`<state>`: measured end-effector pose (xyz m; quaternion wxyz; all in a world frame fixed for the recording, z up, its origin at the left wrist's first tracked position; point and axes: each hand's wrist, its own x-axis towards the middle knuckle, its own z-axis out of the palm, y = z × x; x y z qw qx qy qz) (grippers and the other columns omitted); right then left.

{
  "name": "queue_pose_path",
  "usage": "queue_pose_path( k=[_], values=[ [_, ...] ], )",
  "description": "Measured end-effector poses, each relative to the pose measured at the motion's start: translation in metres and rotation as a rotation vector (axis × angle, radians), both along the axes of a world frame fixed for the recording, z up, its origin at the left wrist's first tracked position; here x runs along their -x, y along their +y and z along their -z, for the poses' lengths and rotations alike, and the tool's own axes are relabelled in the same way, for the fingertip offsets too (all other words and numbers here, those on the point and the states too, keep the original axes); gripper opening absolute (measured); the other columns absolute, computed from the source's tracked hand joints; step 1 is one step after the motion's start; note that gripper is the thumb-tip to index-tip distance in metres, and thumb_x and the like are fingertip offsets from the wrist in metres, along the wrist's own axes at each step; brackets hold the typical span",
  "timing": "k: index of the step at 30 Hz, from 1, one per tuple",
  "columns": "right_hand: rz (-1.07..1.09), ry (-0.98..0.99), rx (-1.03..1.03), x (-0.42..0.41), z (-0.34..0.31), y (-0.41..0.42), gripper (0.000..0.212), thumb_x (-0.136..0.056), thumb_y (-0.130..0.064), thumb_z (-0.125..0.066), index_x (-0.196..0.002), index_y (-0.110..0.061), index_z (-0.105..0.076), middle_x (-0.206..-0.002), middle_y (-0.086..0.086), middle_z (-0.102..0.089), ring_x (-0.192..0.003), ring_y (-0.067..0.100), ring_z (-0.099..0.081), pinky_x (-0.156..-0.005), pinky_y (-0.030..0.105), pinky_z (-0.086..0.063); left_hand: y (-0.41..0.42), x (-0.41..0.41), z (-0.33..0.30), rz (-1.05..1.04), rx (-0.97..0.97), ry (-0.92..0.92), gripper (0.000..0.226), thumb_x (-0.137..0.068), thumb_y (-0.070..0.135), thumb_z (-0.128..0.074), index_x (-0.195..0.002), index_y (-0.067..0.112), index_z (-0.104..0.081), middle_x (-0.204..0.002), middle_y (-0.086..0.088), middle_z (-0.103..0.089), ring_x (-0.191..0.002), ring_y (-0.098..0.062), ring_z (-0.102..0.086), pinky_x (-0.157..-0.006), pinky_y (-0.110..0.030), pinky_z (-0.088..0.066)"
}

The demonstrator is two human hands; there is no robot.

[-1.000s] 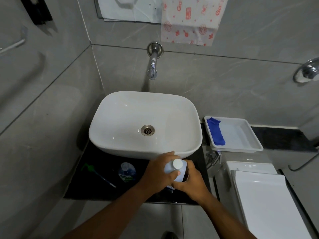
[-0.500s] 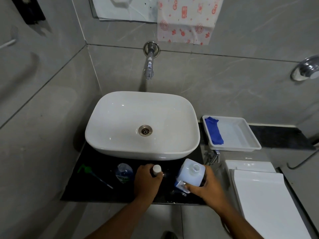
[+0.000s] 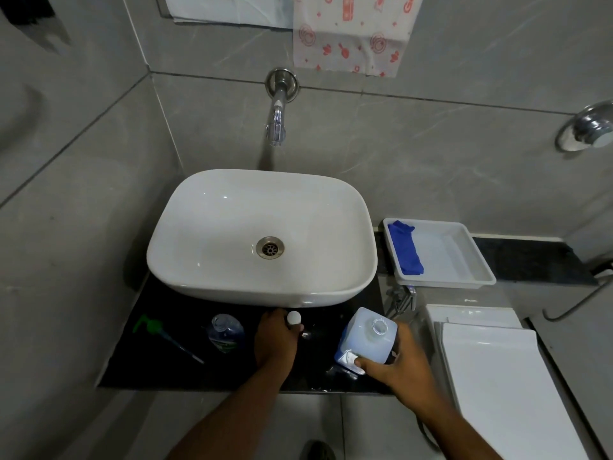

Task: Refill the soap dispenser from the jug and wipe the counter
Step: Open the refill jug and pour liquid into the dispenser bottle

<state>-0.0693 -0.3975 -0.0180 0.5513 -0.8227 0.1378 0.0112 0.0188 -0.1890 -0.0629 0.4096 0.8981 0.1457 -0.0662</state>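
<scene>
A white basin (image 3: 262, 237) is set on a black counter (image 3: 159, 366) at the centre of the frame, with a wall tap (image 3: 277, 127) above it. At lower centre the left hand (image 3: 277, 340) is closed around a small white cap (image 3: 294, 317), pinched at the fingertips just under the basin's front rim. To its right, the jug (image 3: 366, 336) — translucent, pale blue, its round mouth uncovered — is gripped by the right hand (image 3: 398, 360) from the side and below, near the counter's right edge; whether its base touches the counter cannot be told.

The dispenser (image 3: 226, 332), a clear bottle with no pump fitted, stands on the counter left of the left hand, close by but apart from it. Its green pump (image 3: 151, 327) lies flat further left, the tube pointing toward lower right.

At right of the frame a white tray (image 3: 464, 257) is seen with a blue cloth (image 3: 405, 249) along its left side — well apart from both hands. A patterned sheet (image 3: 351, 34) hangs on the wall at upper centre.
</scene>
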Motion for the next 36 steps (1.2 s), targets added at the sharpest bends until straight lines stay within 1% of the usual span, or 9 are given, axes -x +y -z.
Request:
queue_pose_path(
  k=[6, 9, 12, 17, 21, 24, 26, 31, 36],
  values=[
    [-0.005, -0.010, -0.020, -0.001, 0.000, 0.003, 0.071, -0.052, -0.027, -0.093, -0.108, -0.037, -0.050, -0.105, -0.015, -0.063, -0.091, -0.009, -0.060, -0.061, 0.011, -0.051, 0.002, 0.013, -0.003, -0.040, 0.079, -0.010, 0.037, -0.075, 0.026, -0.077, -0.105, 0.009, -0.065, -0.113, -0.013, -0.060, -0.104, -0.033, -0.059, -0.089, -0.043, -0.050],
    [0.014, -0.020, -0.043, 0.000, 0.002, 0.010, 0.071, -0.054, -0.019, -0.093, -0.108, -0.037, -0.051, -0.106, -0.012, -0.064, -0.089, -0.007, -0.062, -0.058, 0.014, -0.053, 0.012, 0.037, -0.003, -0.046, 0.111, -0.028, 0.038, -0.076, 0.025, -0.076, -0.108, 0.008, -0.064, -0.111, -0.012, -0.061, -0.104, -0.030, -0.058, -0.091, -0.036, -0.047],
    [0.011, -0.033, -0.061, 0.001, 0.006, 0.021, 0.071, -0.055, -0.016, -0.092, -0.108, -0.039, -0.050, -0.107, -0.013, -0.064, -0.090, -0.007, -0.063, -0.057, 0.015, -0.053, 0.034, 0.064, 0.000, -0.057, 0.159, -0.033, 0.035, -0.077, 0.021, -0.076, -0.108, 0.008, -0.066, -0.106, -0.010, -0.063, -0.100, -0.024, -0.060, -0.084, -0.025, -0.042],
    [-0.002, -0.071, -0.063, 0.002, 0.008, 0.046, 0.072, -0.056, -0.015, -0.091, -0.111, -0.037, -0.051, -0.111, -0.011, -0.064, -0.093, -0.004, -0.063, -0.062, 0.014, -0.053, 0.086, 0.095, 0.004, -0.180, 0.172, -0.013, 0.032, -0.075, 0.026, -0.078, -0.102, 0.015, -0.067, -0.103, -0.006, -0.064, -0.095, -0.022, -0.062, -0.073, -0.021, -0.043],
    [-0.043, -0.078, -0.046, -0.001, 0.000, 0.077, 0.071, -0.056, -0.021, -0.091, -0.108, -0.046, -0.049, -0.111, -0.016, -0.062, -0.095, -0.005, -0.062, -0.060, 0.015, -0.053, 0.145, 0.082, -0.007, -0.308, 0.207, -0.254, 0.063, -0.064, 0.018, -0.086, -0.119, 0.021, -0.055, -0.116, -0.004, -0.050, -0.096, -0.022, -0.059, -0.081, -0.034, -0.051],
    [-0.044, -0.092, -0.043, -0.005, -0.010, 0.083, 0.070, -0.054, -0.025, -0.091, -0.104, -0.050, -0.050, -0.109, -0.018, -0.062, -0.093, -0.009, -0.061, -0.058, 0.011, -0.052, 0.160, 0.046, -0.019, -0.119, 0.262, -0.260, 0.092, -0.059, 0.013, -0.088, -0.138, 0.024, -0.042, -0.136, -0.005, -0.044, -0.118, -0.021, -0.050, -0.099, -0.039, -0.046],
    [-0.039, -0.092, -0.040, -0.006, -0.013, 0.085, 0.070, -0.050, -0.032, -0.091, -0.103, -0.052, -0.050, -0.108, -0.017, -0.063, -0.094, -0.008, -0.061, -0.060, 0.013, -0.053, 0.159, 0.029, -0.023, 0.061, 0.278, -0.177, 0.092, -0.058, 0.015, -0.089, -0.137, 0.025, -0.043, -0.135, -0.003, -0.047, -0.120, -0.018, -0.048, -0.100, -0.035, -0.044],
    [-0.029, -0.136, -0.037, -0.008, -0.028, 0.093, 0.080, -0.040, -0.059, -0.088, -0.108, -0.050, -0.048, -0.108, -0.023, -0.062, -0.097, -0.003, -0.062, -0.066, 0.017, -0.055, 0.161, 0.015, -0.026, 0.243, 0.263, -0.089, 0.050, -0.058, 0.021, -0.088, -0.094, 0.039, -0.057, -0.095, 0.013, -0.067, -0.085, -0.007, -0.064, -0.068, -0.006, -0.047],
    [-0.089, -0.238, 0.020, -0.021, -0.064, 0.093, 0.081, -0.049, -0.057, -0.086, -0.118, -0.050, -0.044, -0.117, -0.021, -0.060, -0.106, 0.003, -0.060, -0.079, 0.027, -0.054, 0.149, 0.018, -0.044, 0.303, 0.309, -0.160, 0.051, -0.058, 0.027, -0.089, -0.092, 0.040, -0.053, -0.094, 0.009, -0.067, -0.083, -0.004, -0.066, -0.071, -0.015, -0.054]
  ],
)
